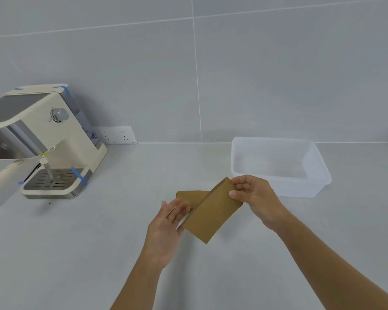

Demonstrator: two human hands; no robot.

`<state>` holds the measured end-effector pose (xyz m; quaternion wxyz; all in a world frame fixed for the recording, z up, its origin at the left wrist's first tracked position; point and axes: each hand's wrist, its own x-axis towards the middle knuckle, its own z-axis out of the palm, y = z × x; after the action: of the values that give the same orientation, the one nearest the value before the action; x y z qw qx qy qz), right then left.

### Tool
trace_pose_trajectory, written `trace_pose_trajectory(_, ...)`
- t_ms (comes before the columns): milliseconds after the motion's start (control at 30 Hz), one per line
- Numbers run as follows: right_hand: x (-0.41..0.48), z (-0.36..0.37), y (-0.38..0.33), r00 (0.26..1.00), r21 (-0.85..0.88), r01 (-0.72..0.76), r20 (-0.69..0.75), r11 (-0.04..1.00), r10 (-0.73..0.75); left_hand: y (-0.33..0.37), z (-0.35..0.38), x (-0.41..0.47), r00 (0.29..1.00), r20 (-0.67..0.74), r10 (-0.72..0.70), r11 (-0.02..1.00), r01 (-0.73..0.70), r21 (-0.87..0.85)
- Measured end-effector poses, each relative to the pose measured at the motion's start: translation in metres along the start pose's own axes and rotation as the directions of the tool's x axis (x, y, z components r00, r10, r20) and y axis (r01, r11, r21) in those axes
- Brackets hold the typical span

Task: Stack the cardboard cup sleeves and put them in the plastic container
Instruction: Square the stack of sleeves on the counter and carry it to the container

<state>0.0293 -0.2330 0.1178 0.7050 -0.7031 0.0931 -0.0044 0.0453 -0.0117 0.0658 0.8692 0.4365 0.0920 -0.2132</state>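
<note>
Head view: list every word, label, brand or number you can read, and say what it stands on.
None can be read.
Coffee machine: a small dark mark on the front of its base, too blurred to read; marks around its dial, too small.
Wall socket: a tiny mark at its lower edge, illegible.
Cardboard sleeves: plain brown, no print visible.
Plastic container: no label visible.

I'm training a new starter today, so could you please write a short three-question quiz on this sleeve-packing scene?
1. True or false: the plastic container already holds sleeves.
2. Which hand pinches the upper end of the tilted cardboard sleeves: A left, B right?
3. What appliance stands at the far left of the counter?

Key: 1 false, it looks empty. 2 B, the right hand; the left hand touches their lower edge. 3 A cream coffee machine.
</note>
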Motion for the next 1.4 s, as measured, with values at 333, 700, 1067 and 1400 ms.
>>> trace_pose_trajectory(333,0.003,0.005,0.028,0.989,0.163,-0.096,-0.099,0.982,0.113,-0.023,0.000,-0.003,0.999,0.022,0.028,0.961,-0.033,0.273)
trace_pose_trajectory(700,0.008,0.024,0.045,0.966,0.201,-0.170,-0.161,0.965,0.204,-0.013,-0.006,0.012,0.975,-0.201,0.092,0.946,-0.022,0.323)
trace_pose_trajectory(1067,0.044,0.046,0.041,0.908,0.102,-0.264,-0.309,0.959,0.283,0.041,0.014,0.063,0.961,-0.258,0.103,0.831,0.060,0.553)
trace_pose_trajectory(1400,0.061,0.061,0.055,0.852,-0.026,-0.397,-0.383,0.917,0.358,0.041,-0.005,0.098,0.944,-0.329,0.009,0.778,0.200,0.595)
